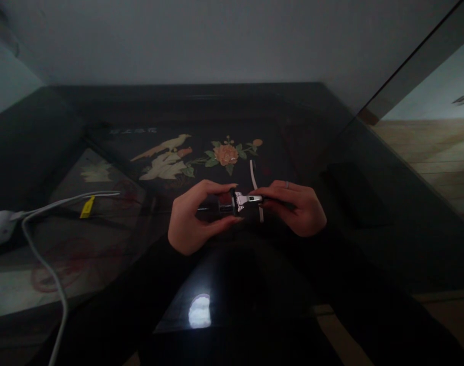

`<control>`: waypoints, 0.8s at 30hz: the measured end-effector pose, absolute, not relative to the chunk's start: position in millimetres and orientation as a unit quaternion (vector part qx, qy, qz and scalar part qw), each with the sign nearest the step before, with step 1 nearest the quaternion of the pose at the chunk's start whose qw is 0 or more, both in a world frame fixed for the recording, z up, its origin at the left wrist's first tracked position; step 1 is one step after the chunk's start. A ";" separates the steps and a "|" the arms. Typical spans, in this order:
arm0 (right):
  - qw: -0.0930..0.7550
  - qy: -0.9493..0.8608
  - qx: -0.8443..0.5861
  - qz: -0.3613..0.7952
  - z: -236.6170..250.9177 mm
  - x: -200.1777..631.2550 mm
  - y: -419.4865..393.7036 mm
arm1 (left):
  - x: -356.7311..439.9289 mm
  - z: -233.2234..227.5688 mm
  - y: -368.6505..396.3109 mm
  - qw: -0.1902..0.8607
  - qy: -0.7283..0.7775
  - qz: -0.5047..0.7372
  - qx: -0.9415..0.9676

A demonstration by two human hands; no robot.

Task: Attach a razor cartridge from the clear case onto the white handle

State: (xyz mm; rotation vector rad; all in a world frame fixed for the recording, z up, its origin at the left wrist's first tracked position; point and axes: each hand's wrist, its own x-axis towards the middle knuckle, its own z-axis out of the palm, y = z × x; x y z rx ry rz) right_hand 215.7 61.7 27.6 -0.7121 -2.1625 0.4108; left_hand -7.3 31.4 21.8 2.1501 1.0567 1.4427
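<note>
Held between both hands above the dark glossy tabletop is a small T-shaped tool that looks like a razor point(249, 199), with a shiny silver neck and a dark crosspiece. My left hand point(195, 216) grips the ends of the crosspiece, fingers on the far side and thumb on the near side. On the other end, my right hand point(295, 206), with a ring on one finger, pinches the dark handle, most of which is hidden by the fingers. A thin white strip point(253, 173) runs behind the right fingertips; what it belongs to is unclear.
The dark table point(224, 96) carries a flower-and-bird picture. A white plug or adapter point(1, 227) lies at the left, with a pale cable point(51, 269) and a yellow tag point(87, 207). A dark flat rectangular item point(356, 195) is at the right. A pale wall stands behind.
</note>
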 end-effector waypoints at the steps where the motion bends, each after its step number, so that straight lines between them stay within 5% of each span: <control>1: 0.401 -0.856 -0.283 0.163 27.6 215.9 61.8 | -6.9 22.1 31.3 0.170 0.374 0.508 0.758; 24: 0.387 -0.874 -0.264 0.132 25.8 218.2 62.8 | -5.2 25.3 30.0 0.157 0.384 0.494 0.764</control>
